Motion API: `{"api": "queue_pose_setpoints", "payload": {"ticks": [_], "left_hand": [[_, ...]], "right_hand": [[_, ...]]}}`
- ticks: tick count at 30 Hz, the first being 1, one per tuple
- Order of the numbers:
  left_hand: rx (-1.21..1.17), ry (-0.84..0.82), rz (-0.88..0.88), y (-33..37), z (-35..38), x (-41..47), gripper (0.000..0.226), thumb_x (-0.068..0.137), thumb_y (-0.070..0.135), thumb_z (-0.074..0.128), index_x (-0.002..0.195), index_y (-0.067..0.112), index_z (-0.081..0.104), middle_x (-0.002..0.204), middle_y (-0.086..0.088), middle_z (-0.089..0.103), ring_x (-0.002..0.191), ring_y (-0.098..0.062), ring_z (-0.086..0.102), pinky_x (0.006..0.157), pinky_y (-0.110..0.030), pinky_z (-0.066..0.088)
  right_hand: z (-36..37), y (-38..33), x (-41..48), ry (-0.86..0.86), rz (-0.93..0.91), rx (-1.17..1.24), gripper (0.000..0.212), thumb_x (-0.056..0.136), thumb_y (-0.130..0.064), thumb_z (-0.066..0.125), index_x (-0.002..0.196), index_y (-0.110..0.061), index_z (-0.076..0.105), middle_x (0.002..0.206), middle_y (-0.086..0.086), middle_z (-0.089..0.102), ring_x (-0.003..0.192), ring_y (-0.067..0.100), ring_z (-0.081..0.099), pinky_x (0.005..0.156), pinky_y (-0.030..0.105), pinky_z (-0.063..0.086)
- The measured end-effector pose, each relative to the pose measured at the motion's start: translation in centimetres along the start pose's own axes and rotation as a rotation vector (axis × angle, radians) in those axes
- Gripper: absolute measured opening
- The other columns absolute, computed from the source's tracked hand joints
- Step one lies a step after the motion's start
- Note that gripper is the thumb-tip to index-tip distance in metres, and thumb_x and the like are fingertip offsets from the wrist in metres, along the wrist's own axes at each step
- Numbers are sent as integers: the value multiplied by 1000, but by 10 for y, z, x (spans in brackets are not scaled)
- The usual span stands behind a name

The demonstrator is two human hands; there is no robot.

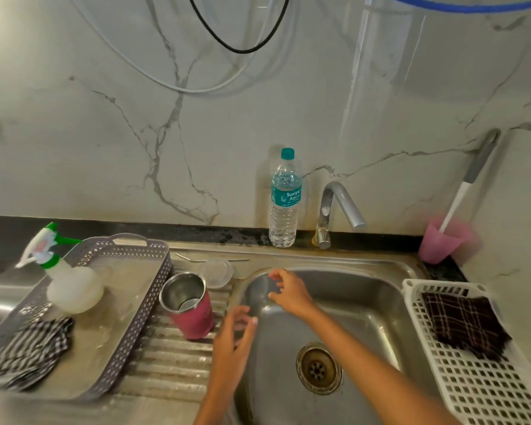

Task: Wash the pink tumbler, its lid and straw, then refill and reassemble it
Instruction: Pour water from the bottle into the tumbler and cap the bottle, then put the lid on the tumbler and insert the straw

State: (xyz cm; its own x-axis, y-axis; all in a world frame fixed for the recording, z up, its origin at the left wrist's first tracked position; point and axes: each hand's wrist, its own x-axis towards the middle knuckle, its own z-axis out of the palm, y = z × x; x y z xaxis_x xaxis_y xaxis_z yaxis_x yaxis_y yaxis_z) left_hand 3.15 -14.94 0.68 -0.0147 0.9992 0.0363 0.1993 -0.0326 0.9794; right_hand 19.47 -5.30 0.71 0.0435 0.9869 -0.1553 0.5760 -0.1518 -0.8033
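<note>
Pink tumbler [196, 320] stands upright just left of the left hand [235, 335]; right hand [290, 294] sits farther off, both spread and empty.

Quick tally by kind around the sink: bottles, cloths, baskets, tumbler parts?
Bottles: 2 (water bottle, spray bottle)
Cloths: 2 (checked cloth, dark cloth)
Baskets: 2 (grey basket, white basket)
Tumbler parts: 3 (pink tumbler, lid, straw)
Total: 9
</note>
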Motion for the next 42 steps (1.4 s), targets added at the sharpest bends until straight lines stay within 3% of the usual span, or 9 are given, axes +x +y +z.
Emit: {"api": "queue_pose_setpoints", "payload": {"ticks": [5,7,11,16,19,23,31,37,42], "left_hand": [[66,245,-27,-17,-45,-24,7,90,26,69,83,26,67,79,5,67,75,-19,65,69,-46,56],[169,360,-10,-20,-60,-27,25,83,39,73,71,24,57,70,5,59,71,-23,57,65,-46,48],[325,584,-51,-22,-72,-16,52,65,35,89,92,10,52,95,-6,52,93,-31,47,83,-45,42],[126,437,-56,-14,-75,13,111,59,29,94,147,13,29,143,-7,38,133,-22,36,112,-39,32],[-27,356,-23,-7,-73,29,110,61,16,94,146,24,25,141,-1,43,125,-19,48,101,-25,42],[-79,331,-29,-1,-70,37,96,65,7,90,143,16,34,129,-4,54,105,-12,57,69,-3,46],[-66,295,-70,-8,-74,47,94,64,9,91,139,21,35,124,0,56,105,-5,57,72,-3,46],[-88,293,-64,-7,-72,48,93,65,5,89,135,29,32,117,13,54,102,1,56,73,-2,45],[-102,277,-58,-11,-75,49,92,64,6,90,136,24,35,124,3,56,107,-9,59,74,-7,48]], "right_hand": [[22,-11,-21,-74,-49,-55,40,82,-8,69,120,-10,60,123,7,60,109,19,58,91,26,47],[28,-18,-24,-91,-69,-63,38,83,-8,69,120,-9,60,121,7,61,107,20,58,89,25,46],[38,-33,-23,-110,-95,-76,35,83,-6,68,117,-5,61,118,12,63,106,24,60,90,28,46],[46,-50,-10,-157,-131,-143,35,83,-10,67,117,-9,61,118,9,61,107,24,59,92,34,48],[50,-60,5,-158,-138,-181,43,82,-17,70,122,-8,57,123,11,57,114,26,55,97,37,45],[52,-76,29,-153,-188,-253,63,80,-25,75,134,-9,47,136,12,48,126,26,45,104,35,36],[69,-84,69,-290,-209,-374,100,77,-43,77,152,-10,19,157,12,24,143,29,24,114,42,25],[81,-79,77,-281,-241,-358,95,68,-42,83,143,-11,34,147,11,39,136,28,35,109,42,34],[80,-76,76,-225,-257,-330,87,68,-39,83,138,-10,39,138,11,41,129,27,39,104,38,37]]}}
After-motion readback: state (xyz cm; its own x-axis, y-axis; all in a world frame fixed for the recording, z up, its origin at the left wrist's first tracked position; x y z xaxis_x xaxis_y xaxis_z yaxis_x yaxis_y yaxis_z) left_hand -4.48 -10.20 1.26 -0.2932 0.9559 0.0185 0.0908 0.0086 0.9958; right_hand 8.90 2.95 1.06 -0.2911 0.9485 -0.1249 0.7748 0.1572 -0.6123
